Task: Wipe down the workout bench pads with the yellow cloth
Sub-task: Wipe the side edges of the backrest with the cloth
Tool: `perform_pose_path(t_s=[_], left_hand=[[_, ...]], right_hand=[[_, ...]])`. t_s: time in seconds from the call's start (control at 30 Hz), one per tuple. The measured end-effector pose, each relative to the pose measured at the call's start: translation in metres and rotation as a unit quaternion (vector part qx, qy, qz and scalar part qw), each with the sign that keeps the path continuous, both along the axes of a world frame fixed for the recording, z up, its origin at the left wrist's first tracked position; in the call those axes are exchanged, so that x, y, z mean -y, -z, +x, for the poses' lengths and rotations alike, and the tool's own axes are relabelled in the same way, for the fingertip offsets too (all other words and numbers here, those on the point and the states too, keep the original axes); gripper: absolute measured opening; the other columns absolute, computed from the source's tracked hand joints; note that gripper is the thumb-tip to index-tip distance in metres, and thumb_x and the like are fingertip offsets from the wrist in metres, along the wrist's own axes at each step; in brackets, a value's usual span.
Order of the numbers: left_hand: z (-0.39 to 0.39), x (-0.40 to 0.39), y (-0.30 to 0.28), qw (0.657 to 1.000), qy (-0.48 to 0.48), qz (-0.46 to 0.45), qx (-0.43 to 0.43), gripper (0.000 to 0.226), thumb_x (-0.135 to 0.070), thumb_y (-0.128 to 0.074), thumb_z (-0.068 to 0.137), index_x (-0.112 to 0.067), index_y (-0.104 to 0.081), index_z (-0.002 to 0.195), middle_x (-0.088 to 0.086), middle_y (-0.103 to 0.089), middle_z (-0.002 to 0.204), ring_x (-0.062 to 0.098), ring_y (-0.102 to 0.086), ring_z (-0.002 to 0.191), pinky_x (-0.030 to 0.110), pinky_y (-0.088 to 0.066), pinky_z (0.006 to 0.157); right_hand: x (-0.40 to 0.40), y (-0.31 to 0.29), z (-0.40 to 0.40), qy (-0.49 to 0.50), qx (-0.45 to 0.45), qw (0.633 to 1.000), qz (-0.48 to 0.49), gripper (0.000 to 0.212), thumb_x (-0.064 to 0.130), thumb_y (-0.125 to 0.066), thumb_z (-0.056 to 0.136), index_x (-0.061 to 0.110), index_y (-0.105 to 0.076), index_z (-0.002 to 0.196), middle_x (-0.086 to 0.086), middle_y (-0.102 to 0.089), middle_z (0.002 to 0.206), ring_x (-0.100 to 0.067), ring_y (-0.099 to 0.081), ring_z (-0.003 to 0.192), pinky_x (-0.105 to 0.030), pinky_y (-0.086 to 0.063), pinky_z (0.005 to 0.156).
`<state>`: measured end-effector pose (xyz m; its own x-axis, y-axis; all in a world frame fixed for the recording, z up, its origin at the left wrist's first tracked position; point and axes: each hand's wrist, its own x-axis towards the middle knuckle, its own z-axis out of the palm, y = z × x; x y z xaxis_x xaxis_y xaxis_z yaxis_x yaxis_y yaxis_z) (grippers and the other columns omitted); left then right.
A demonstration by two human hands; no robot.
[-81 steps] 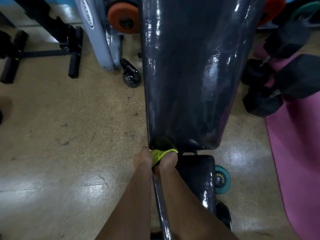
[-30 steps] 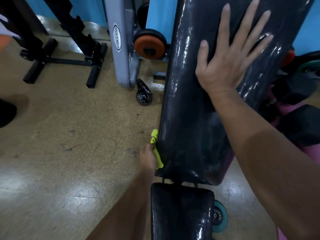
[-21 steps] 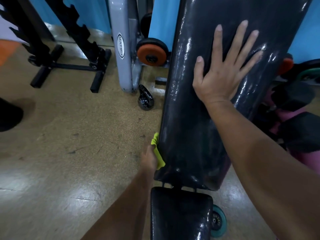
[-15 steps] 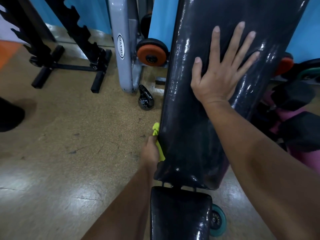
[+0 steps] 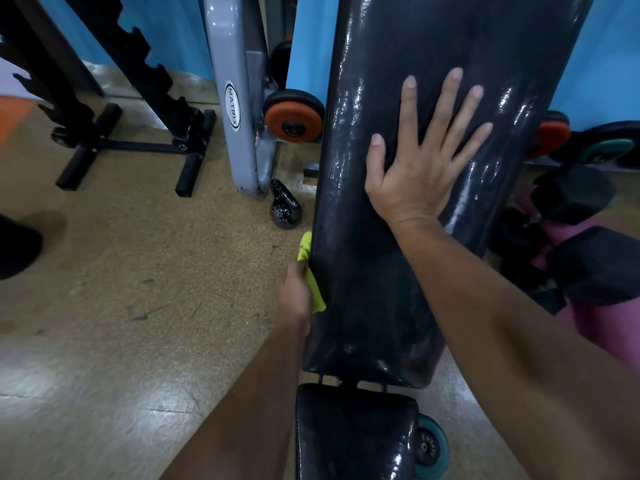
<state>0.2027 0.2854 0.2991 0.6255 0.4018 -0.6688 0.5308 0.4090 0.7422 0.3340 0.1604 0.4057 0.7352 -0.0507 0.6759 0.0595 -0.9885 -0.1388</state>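
Since half a second ago my left hand (image 5: 294, 296) slides the yellow cloth (image 5: 310, 271) a little up the back pad (image 5: 388, 254) edge, fingers curled around it; right hand (image 5: 419, 161) presses flat, fingers spread.

The back pad (image 5: 408, 209) runs out of frame at the top edge, and the seat pad (image 5: 353, 434) at the bottom. The yellow cloth (image 5: 311, 271) is partly hidden behind the left hand (image 5: 294, 296), whose fingers lie out of sight against the pad's side. The dumbbells (image 5: 585, 244) are cut by the right edge. A dark object (image 5: 15, 247) at the left edge cannot be identified.
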Motion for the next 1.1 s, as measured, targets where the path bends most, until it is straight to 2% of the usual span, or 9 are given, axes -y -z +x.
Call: perform_pose_path(t_s=[0.2,0.3,0.43,0.6,0.7,0.77,0.93,1.03,1.1], left_hand=[[0.009,-0.005,0.032,1.000,-0.001,-0.002,0.004,0.091,-0.074,-0.051,0.064,-0.025,-0.068,0.139,0.009,-0.068,0.138,0.032,-0.065,0.123,0.058,-0.048,0.113],[0.011,-0.003,0.000,0.999,0.013,-0.018,-0.029,0.077,-0.066,-0.048,0.077,-0.019,-0.068,0.133,0.013,-0.069,0.131,0.035,-0.066,0.119,0.058,-0.051,0.109],[0.034,0.000,-0.044,0.999,-0.018,0.026,0.023,0.037,-0.038,-0.053,0.100,-0.011,-0.074,0.115,0.019,-0.069,0.129,0.035,-0.065,0.113,0.055,-0.050,0.106],[0.054,0.000,-0.053,0.995,-0.025,0.042,0.084,0.058,-0.046,-0.056,0.090,-0.017,-0.069,0.138,0.013,-0.069,0.138,0.035,-0.062,0.130,0.063,-0.044,0.116],[0.044,-0.003,-0.036,0.998,0.012,0.022,0.054,0.093,-0.075,-0.051,0.060,-0.021,-0.071,0.132,0.010,-0.070,0.132,0.033,-0.065,0.123,0.058,-0.044,0.116],[0.048,-0.007,-0.017,0.999,0.022,0.008,0.033,0.097,-0.079,-0.051,0.050,-0.022,-0.074,0.126,0.008,-0.073,0.128,0.032,-0.067,0.119,0.057,-0.046,0.114],[0.074,-0.006,-0.050,0.994,0.020,0.036,0.100,0.074,-0.067,-0.057,0.069,-0.025,-0.076,0.126,0.003,-0.077,0.125,0.029,-0.069,0.120,0.056,-0.049,0.112],[0.084,0.001,-0.086,0.986,0.015,0.074,0.152,0.051,-0.047,-0.054,0.093,-0.024,-0.072,0.134,0.002,-0.074,0.128,0.024,-0.066,0.123,0.048,-0.047,0.111],[0.081,0.001,-0.087,0.987,0.040,0.077,0.137,0.047,-0.048,-0.050,0.098,-0.025,-0.072,0.132,0.002,-0.072,0.128,0.024,-0.064,0.122,0.046,-0.044,0.114]], right_hand=[[0.000,-0.004,-0.002,-0.013,-0.011,1.000,0.011,0.066,0.049,-0.043,0.099,0.025,-0.029,0.160,-0.024,-0.020,0.165,-0.048,-0.014,0.153,-0.070,-0.009,0.119],[0.001,-0.011,-0.002,-0.016,-0.021,1.000,0.014,0.067,0.050,-0.047,0.095,0.028,-0.035,0.157,-0.021,-0.024,0.164,-0.047,-0.018,0.152,-0.069,-0.012,0.119],[0.009,-0.024,0.007,-0.021,0.012,1.000,0.006,0.063,0.053,-0.052,0.091,0.031,-0.047,0.150,-0.021,-0.038,0.156,-0.045,-0.034,0.143,-0.066,-0.024,0.114],[0.012,-0.021,0.007,-0.052,-0.010,0.998,-0.019,0.066,0.049,-0.048,0.096,0.027,-0.036,0.157,-0.025,-0.021,0.164,-0.047,-0.018,0.152,-0.069,-0.012,0.119],[0.014,-0.032,0.012,-0.040,0.000,0.999,-0.014,0.065,0.051,-0.050,0.093,0.029,-0.042,0.153,-0.021,-0.030,0.161,-0.044,-0.029,0.147,-0.064,-0.022,0.115],[0.016,-0.048,0.023,-0.047,0.026,0.999,-0.009,0.063,0.050,-0.052,0.092,0.027,-0.046,0.151,-0.020,-0.036,0.158,-0.041,-0.035,0.143,-0.060,-0.026,0.111],[0.007,-0.063,0.044,-0.058,-0.007,0.997,-0.043,0.070,0.047,-0.042,0.098,0.023,-0.025,0.161,-0.026,-0.011,0.166,-0.047,-0.009,0.154,-0.071,-0.005,0.120],[0.007,-0.060,0.042,-0.051,-0.018,0.997,-0.051,0.071,0.047,-0.042,0.098,0.022,-0.022,0.161,-0.026,-0.012,0.166,-0.046,-0.009,0.154,-0.070,-0.008,0.120],[0.009,-0.066,0.043,-0.053,-0.013,0.997,-0.052,0.069,0.048,-0.045,0.095,0.024,-0.032,0.158,-0.025,-0.021,0.164,-0.046,-0.020,0.151,-0.067,-0.014,0.119]])
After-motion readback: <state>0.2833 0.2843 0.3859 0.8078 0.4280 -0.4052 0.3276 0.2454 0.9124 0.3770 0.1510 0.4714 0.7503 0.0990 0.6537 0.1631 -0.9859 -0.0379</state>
